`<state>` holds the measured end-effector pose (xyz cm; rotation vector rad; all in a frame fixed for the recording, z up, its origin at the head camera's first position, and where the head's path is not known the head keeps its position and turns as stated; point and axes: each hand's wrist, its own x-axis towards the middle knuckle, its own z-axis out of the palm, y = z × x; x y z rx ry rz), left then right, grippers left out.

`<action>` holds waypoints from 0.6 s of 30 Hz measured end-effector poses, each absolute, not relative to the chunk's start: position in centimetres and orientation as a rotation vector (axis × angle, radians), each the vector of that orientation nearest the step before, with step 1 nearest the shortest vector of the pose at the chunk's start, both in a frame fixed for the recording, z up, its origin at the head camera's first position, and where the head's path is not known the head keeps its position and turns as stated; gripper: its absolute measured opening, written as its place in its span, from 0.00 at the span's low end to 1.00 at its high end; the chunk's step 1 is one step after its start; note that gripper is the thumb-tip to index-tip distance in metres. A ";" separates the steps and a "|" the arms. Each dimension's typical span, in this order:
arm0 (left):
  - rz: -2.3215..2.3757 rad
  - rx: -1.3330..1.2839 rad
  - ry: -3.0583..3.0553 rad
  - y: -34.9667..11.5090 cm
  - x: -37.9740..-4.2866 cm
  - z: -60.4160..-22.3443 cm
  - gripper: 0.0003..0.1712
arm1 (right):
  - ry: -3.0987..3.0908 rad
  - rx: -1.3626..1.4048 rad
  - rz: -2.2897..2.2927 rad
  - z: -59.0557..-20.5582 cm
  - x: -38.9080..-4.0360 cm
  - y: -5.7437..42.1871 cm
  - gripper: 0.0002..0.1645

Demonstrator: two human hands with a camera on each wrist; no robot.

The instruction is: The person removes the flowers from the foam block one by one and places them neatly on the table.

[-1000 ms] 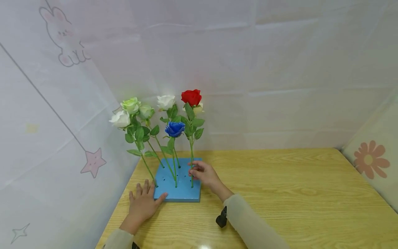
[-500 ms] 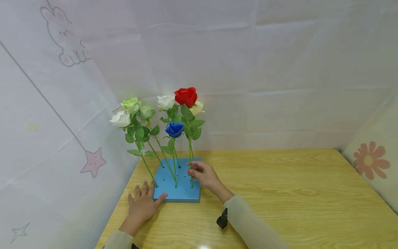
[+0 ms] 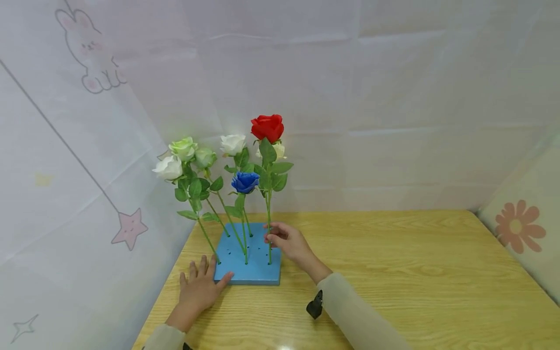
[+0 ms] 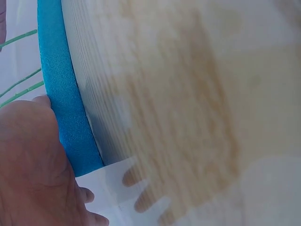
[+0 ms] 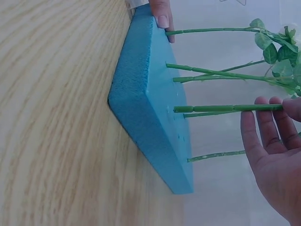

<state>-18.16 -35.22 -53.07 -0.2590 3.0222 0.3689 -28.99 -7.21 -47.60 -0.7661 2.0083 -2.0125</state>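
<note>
The right hand point(image 3: 288, 243) pinches the slender green stem of a red rose point(image 3: 268, 128) between thumb and fingers, its fingers bent loosely behind the stem; the rose stands nearly upright over the right part of a blue block point(image 3: 258, 273), and the smooth stem is blunt and cut square at its lower end, which shows against the block's top face, though I cannot tell whether it sits in a hole. The block is a flat, foam-like slab with crisp corners, a smooth top pricked with small holes and finely grainy sides. The left hand point(image 3: 198, 290) grips nothing: its fingers are spread on the table point(image 3: 393, 272) beside the block, the thumb resting on the block's near left corner. Other roses with layered, ruffled petals and toothed oval leaves stand in the block: a lime-tinged rose point(image 3: 183, 148), a pale green rose point(image 3: 205, 157), two white roses point(image 3: 233, 144), a deep blue rose point(image 3: 245, 182) and, partly hidden behind the red one, a cream rose point(image 3: 278, 151). The tabletop has a yellowish wood grain with a soft sheen, and the creased cloth backdrop point(image 3: 393, 97) bears a line-drawn rabbit point(image 3: 89, 53), a pink star point(image 3: 130, 228) and a round-petalled flower point(image 3: 529, 230)
</note>
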 end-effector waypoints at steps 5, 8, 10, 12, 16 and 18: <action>0.363 -0.249 3.023 -35.0 -18.1 -52.8 0.61 | 2.010 -0.779 -2.014 -47.0 -28.9 -6.7 0.18; 0.365 -0.248 3.019 -34.9 -18.0 -52.7 0.60 | 1.989 -0.787 -2.020 -46.8 -28.8 -6.5 0.19; 0.362 -0.249 3.014 -34.9 -18.0 -52.7 0.60 | 1.982 -0.793 -2.019 -46.7 -28.7 -6.3 0.20; 0.351 -0.245 3.013 -34.9 -18.1 -52.7 0.60 | 1.991 -0.795 -2.008 -46.5 -28.7 -6.0 0.21; 0.341 -0.231 3.016 -35.1 -18.2 -52.7 0.60 | 2.023 -0.793 -1.985 -46.2 -28.7 -5.4 0.24; 0.335 -0.224 3.017 -35.1 -18.3 -52.6 0.60 | 2.034 -0.796 -1.978 -46.2 -28.7 -5.1 0.25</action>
